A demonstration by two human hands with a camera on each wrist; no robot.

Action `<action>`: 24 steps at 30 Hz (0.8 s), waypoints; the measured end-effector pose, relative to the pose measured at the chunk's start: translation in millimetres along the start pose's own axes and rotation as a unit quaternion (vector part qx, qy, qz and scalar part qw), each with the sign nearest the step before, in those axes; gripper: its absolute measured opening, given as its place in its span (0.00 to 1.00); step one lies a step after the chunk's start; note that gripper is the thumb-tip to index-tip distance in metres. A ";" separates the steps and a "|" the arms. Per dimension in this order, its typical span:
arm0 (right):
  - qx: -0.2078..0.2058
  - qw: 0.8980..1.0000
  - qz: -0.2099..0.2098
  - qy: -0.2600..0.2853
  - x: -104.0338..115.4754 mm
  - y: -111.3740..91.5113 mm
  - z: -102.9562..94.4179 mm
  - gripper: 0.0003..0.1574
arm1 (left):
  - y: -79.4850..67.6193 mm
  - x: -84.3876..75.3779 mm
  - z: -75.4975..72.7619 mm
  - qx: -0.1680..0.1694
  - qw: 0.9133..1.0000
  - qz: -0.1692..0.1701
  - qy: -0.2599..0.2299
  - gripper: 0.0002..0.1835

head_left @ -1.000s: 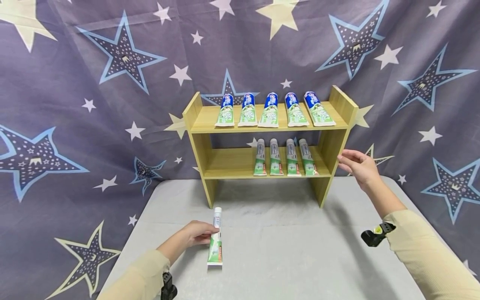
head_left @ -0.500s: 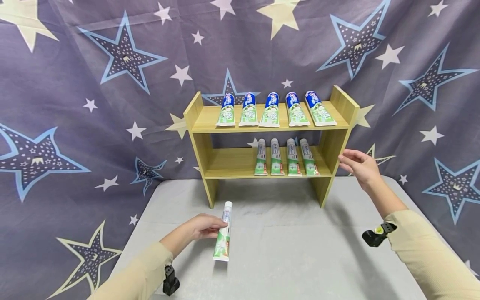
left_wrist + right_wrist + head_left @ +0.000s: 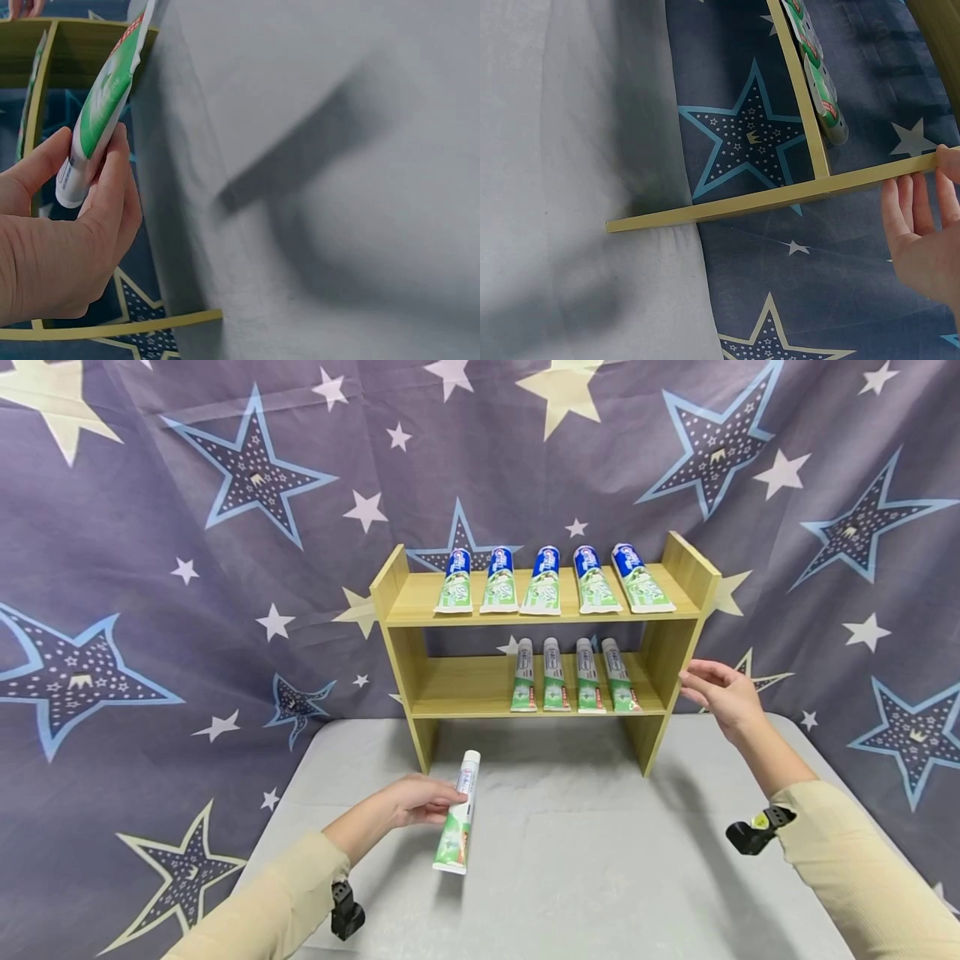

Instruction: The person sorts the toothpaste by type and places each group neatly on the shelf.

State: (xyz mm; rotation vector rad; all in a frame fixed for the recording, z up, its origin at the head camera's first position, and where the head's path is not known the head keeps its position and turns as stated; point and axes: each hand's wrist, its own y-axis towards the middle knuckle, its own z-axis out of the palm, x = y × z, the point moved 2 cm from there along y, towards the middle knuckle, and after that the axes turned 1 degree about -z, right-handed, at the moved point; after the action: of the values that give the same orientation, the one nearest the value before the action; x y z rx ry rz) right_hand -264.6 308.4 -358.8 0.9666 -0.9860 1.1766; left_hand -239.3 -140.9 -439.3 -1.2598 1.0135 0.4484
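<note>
In my left hand (image 3: pixel 422 802) I hold a white and green toothpaste tube (image 3: pixel 459 818), pinched between thumb and fingers. It is tilted, cap up, above the table in front of the rack. The left wrist view shows the thumb on one side of the tube (image 3: pixel 101 112) and fingers on the other. My right hand (image 3: pixel 723 695) touches the right side panel of a two-tier wooden rack (image 3: pixel 540 620). In the right wrist view its fingertips meet the panel's outer face, and the thumb (image 3: pixel 948 161) lies at the front edge.
Several blue and green toothpaste tubes (image 3: pixel 544 581) lie in a row on the upper shelf. Several white and green tubes (image 3: pixel 555 677) lie along the right part of the lower shelf (image 3: pixel 461 685). A grey cloth (image 3: pixel 555 860) covers the table; a starry curtain (image 3: pixel 262 568) hangs behind.
My left hand has carried the tube rightward and up toward the rack, with the tube leaning more to the right. The right hand has stayed at the side panel.
</note>
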 end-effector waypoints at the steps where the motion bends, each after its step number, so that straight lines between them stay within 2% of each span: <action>1: 0.000 1.000 0.001 -0.001 0.1 -0.3 0.0 0.14 | -0.6 -1.7 1.1 0.003 1.000 0.001 -0.002 0.19; 6: 0.000 1.000 0.002 0.000 0.1 -0.8 0.3 0.14 | -3.6 -12.9 6.0 0.013 1.000 0.015 0.004 0.18; 11: 0.000 1.000 0.002 0.002 -0.3 -0.2 -0.2 0.14 | -3.8 -26.5 8.2 0.005 1.000 0.025 0.012 0.18; 24: -0.002 1.000 0.005 -0.004 -0.2 1.4 -1.7 0.14 | -3.7 -63.3 12.5 -0.016 0.999 0.026 0.034 0.20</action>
State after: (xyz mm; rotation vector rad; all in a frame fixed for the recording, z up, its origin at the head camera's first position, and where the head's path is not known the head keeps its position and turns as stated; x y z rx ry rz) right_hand -265.8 310.2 -359.3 0.9657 -1.0000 1.1801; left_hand -264.4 -115.5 -385.4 -1.2867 1.1031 0.4656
